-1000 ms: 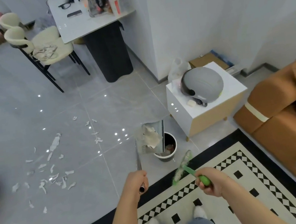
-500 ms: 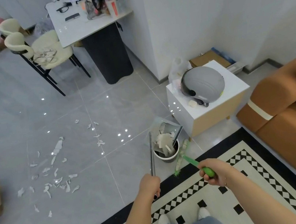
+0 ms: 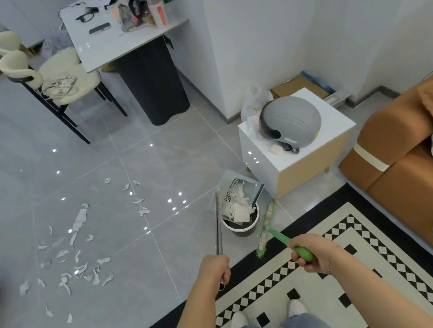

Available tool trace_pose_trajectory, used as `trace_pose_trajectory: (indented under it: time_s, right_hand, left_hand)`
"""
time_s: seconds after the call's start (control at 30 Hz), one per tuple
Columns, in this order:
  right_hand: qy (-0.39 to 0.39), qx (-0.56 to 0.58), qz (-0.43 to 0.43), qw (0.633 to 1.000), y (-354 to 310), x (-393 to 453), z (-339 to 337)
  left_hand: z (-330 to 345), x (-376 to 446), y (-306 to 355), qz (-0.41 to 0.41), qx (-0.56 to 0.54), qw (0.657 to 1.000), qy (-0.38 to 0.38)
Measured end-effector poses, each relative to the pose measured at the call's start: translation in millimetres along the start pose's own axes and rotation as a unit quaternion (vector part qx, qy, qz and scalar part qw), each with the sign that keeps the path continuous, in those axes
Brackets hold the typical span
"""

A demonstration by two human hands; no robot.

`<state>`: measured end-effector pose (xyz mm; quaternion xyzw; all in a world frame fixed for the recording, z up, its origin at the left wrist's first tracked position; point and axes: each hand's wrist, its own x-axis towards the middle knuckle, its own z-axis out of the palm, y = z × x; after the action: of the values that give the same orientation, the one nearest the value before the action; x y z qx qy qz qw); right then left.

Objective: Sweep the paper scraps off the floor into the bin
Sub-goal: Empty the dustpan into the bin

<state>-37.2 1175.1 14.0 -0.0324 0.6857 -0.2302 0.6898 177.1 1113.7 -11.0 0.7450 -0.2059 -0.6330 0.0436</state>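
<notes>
Dozens of torn white paper scraps (image 3: pixel 64 259) lie scattered over the glossy grey tiled floor (image 3: pixel 169 159), most in a loose cluster at the left, with a thinner trail (image 3: pixel 138 200) nearer the middle. A further clump of white scraps (image 3: pixel 237 208) sits in the tipped clear plastic dustpan (image 3: pixel 237 191), which is tilted over the small round white-rimmed waste bin (image 3: pixel 242 223) so that the paper hangs into the bin's mouth. The bin stands on the tiles just beside the black border of the black-and-cream checkered rug (image 3: pixel 323 268) and near the white cube side table with wooden sides (image 3: pixel 297 160).

The left hand (image 3: pixel 217 269) is closed in a fist around the lower end of the dustpan's long metal handle (image 3: pixel 217 228), which runs up to the pan. The right hand (image 3: pixel 311 253) is wrapped around the bright green plastic grip of a short hand broom (image 3: pixel 268 225); its pale, green-tipped bristles point down to the right of the bin, the lowest tuft at the rug's edge (whether it touches the bin wall I cannot tell).

On the side table rests a grey rounded helmet (image 3: pixel 292 121). To the right stands a tan leather sofa (image 3: pixel 410 151). Farther back are a white tabletop on a dark pedestal (image 3: pixel 118 42), cluttered with items, and cream cushioned chairs with black legs (image 3: pixel 62 77)
</notes>
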Motion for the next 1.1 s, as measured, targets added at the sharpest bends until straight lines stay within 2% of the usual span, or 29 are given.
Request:
trace_pose_trajectory:
  time_s: [0.2, 0.33, 0.67, 0.93, 1.1]
  right_hand:
    - [0.007, 0.001, 0.002, 1.000, 8, -7, 4]
    - [0.011, -0.006, 0.004, 1.000, 12, -8, 5]
    - [0.015, -0.006, 0.009, 1.000, 21, -5, 9]
    - [0.010, -0.004, 0.006, 1.000, 23, -1, 7]
    - [0.014, -0.002, 0.008, 1.000, 21, 3, 6]
  left_hand:
    - [0, 2, -10, 0.027, 0.038, 0.999, 0.004]
    - [7, 0, -24, 0.026, 0.081, 0.996, 0.032]
    - [-1, 7, -20, 0.081, 0.100, 0.990, 0.064]
    - [-6, 9, -17, 0.045, 0.081, 0.995, 0.044]
    - [9, 6, -31, 0.067, 0.175, 0.979, 0.075]
